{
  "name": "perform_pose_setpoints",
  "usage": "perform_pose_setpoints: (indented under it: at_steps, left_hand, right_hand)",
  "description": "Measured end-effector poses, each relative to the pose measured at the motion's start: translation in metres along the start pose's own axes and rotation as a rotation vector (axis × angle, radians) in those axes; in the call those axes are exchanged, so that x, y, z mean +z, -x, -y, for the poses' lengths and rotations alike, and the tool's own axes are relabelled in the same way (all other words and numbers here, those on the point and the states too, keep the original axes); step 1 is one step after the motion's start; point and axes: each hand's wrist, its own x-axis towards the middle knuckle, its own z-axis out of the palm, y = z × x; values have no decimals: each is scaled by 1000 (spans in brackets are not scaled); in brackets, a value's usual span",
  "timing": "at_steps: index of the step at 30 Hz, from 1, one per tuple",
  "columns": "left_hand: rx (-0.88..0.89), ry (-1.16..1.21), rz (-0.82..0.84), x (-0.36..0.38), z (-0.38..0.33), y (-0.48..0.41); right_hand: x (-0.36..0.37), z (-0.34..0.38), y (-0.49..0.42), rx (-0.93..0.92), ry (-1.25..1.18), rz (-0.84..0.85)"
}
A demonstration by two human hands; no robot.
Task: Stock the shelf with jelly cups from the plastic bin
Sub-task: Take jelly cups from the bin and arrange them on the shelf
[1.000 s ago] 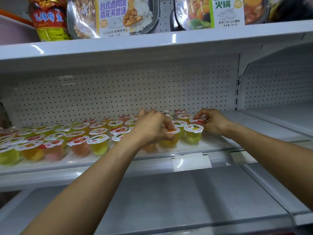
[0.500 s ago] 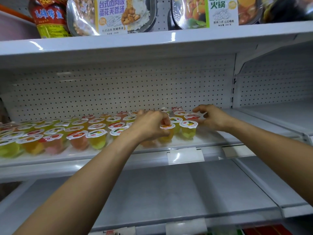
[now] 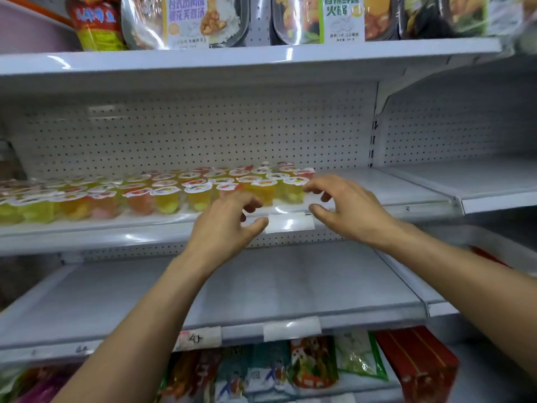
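Several rows of jelly cups, yellow, green and pink with printed lids, stand on the white middle shelf from its left end to about its middle. My left hand hovers in front of the shelf's edge, fingers spread, holding nothing. My right hand is just right of the last cups, fingers apart and empty, close to them but not gripping. The plastic bin is not in view.
The upper shelf carries ready-meal trays and a red-yellow packet. A bare shelf lies below the cups. Snack bags fill the lowest level. Another shelf bay adjoins on the right.
Both hands have let go of the cups at the right end of the rows and drawn back toward the shelf's front edge, fingers opening. The view has tilted downward.
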Motion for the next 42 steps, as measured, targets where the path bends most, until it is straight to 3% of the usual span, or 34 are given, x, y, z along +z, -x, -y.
perform_pose_setpoints:
  at_steps: [8, 18, 27, 32, 37, 42]
  left_hand:
    - [-215, -91, 96, -33, 25, 118]
    - [-507, -150, 202, -94, 130, 230]
    - [-799, -121, 261, -165, 320, 325]
    - [-986, -46, 312, -186, 431, 402]
    - [-1215, 49, 387, -183, 517, 476]
    - [-1301, 170, 463, -140, 569, 520]
  right_hand:
    - [34, 73, 59, -112, -89, 268]
    - [133, 195, 54, -281, -218, 525]
    - [287, 356, 23, -367, -379, 738]
    - [398, 443, 25, -373, -447, 934]
    - [499, 497, 33, -295, -438, 1132]
    - [588, 519, 53, -266, -393, 1319]
